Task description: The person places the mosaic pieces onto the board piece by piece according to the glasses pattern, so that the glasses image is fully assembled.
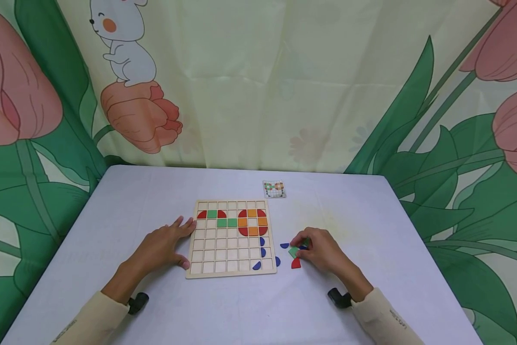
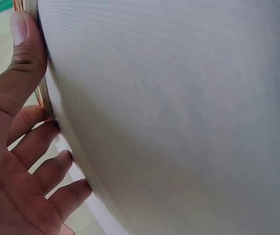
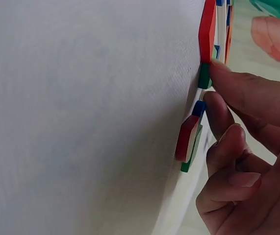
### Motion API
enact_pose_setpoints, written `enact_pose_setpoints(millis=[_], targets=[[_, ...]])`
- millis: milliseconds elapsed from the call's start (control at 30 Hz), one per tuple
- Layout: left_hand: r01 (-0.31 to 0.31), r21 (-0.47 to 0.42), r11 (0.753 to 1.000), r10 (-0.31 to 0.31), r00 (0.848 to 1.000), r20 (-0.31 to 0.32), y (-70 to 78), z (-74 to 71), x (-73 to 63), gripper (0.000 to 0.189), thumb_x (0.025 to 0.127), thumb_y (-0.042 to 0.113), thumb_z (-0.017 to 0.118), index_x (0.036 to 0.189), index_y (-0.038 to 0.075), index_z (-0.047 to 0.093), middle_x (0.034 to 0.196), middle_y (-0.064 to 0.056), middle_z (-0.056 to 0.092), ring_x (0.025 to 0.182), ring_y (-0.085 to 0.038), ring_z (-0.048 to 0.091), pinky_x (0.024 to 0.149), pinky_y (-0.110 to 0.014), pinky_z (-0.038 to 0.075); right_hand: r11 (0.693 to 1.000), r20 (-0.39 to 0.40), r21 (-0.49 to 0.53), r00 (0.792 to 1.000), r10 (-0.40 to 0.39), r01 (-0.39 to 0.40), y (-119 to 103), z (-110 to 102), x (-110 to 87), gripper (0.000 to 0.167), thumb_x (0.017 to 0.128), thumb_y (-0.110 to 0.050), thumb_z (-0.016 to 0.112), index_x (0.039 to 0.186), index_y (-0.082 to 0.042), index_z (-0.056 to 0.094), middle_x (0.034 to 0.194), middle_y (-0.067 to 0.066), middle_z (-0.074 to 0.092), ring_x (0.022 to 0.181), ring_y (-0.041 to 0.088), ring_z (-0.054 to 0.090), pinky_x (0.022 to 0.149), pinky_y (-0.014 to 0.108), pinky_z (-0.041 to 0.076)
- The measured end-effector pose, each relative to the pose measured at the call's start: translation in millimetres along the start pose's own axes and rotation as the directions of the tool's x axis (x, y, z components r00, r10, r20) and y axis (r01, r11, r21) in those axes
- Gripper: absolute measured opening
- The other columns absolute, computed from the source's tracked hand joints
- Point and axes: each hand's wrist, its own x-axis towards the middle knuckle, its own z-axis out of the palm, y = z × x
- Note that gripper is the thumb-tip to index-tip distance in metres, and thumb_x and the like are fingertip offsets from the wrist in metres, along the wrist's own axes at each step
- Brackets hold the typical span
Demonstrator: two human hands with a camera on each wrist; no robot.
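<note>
A wooden grid board (image 1: 209,243) lies flat on the table, holding red, green, orange and blue pieces in some of its cells. My left hand (image 1: 163,243) rests against the board's left edge, fingers spread, the thumb near the lower corner. To the right of the board, my right hand (image 1: 323,251) pinches a green square piece (image 1: 293,252) between thumb and index finger, low over the tabletop. Around those fingertips lie a red quarter-round piece (image 1: 296,263) and a blue half-round piece (image 1: 284,245). In the right wrist view another red piece (image 3: 186,139) lies beneath the curled fingers.
A small pattern card (image 1: 274,189) lies behind the board's far right corner. Another blue half-round piece (image 1: 277,261) sits by the board's right edge. The white-covered table (image 1: 224,311) ends at a printed curtain (image 1: 258,96) at the back.
</note>
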Motion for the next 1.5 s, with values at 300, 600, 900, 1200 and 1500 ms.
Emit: enact_pose_setpoints(millis=[300, 600, 900, 1200, 1500], targets=[[0.002, 0.011, 1.0, -0.002, 1.0, 0.003, 1.8, -0.8, 0.0, 0.119, 0.058, 0.044, 0.101, 0.16, 0.012, 0.048, 0.165, -0.024, 0.044, 0.14, -0.059, 0.051, 0.102, -0.071, 0.051, 0.998, 0.054, -0.05, 0.998, -0.022, 0.024, -0.5, -5.1, 3.7, 0.022, 0.082, -0.009, 0.092, 0.092, -0.022, 0.077, 0.085, -0.009, 0.068, 0.083, 0.011, 0.059, 0.08, 0.03, 0.05], [0.013, -0.015, 1.0, -0.013, 1.0, 0.009, 1.7, 1.0, -0.3, 0.12, 0.057, 0.044, 0.101, 0.16, 0.014, 0.048, 0.166, -0.023, 0.043, 0.144, -0.057, 0.049, 0.103, -0.072, 0.05, 0.998, 0.071, 0.059, 0.997, -0.034, 0.03, 3.3, -6.0, 4.7, 0.026, 0.079, -0.008, 0.093, 0.086, -0.022, 0.073, 0.079, -0.008, 0.067, 0.076, 0.014, 0.057, 0.067, 0.025, 0.047], [0.021, -0.017, 1.0, -0.02, 1.0, 0.011, 1.7, 1.6, -0.5, 0.121, 0.057, 0.044, 0.101, 0.16, 0.014, 0.047, 0.166, -0.022, 0.043, 0.145, -0.057, 0.048, 0.103, -0.071, 0.05, 0.982, 0.034, 0.178, 0.997, -0.073, 0.066, -9.4, -2.5, 9.3, 0.017, 0.086, -0.011, 0.09, 0.09, -0.024, 0.079, 0.084, -0.006, 0.072, 0.068, 0.019, 0.051, 0.059, 0.025, 0.041], [0.009, -0.005, 1.0, -0.009, 1.0, 0.005, 0.4, 1.1, -0.1, 0.121, 0.056, 0.046, 0.101, 0.16, 0.014, 0.047, 0.166, -0.023, 0.043, 0.143, -0.058, 0.05, 0.103, -0.072, 0.05, 0.974, -0.006, 0.22, 0.999, -0.049, 0.049, -38.7, 7.6, 18.1, 0.015, 0.089, -0.015, 0.088, 0.092, -0.027, 0.08, 0.091, -0.007, 0.075, 0.068, 0.022, 0.053, 0.055, 0.025, 0.042], [0.003, -0.006, 1.0, -0.003, 1.0, 0.007, -0.2, -0.5, -0.5, 0.121, 0.056, 0.046, 0.101, 0.16, 0.014, 0.048, 0.166, -0.022, 0.043, 0.144, -0.057, 0.049, 0.103, -0.072, 0.049, 0.965, -0.043, 0.237, 0.993, -0.107, 0.115, -62.5, 17.3, 29.1, 0.015, 0.088, -0.015, 0.088, 0.091, -0.027, 0.079, 0.089, -0.009, 0.076, 0.065, 0.017, 0.051, 0.056, 0.024, 0.04]])
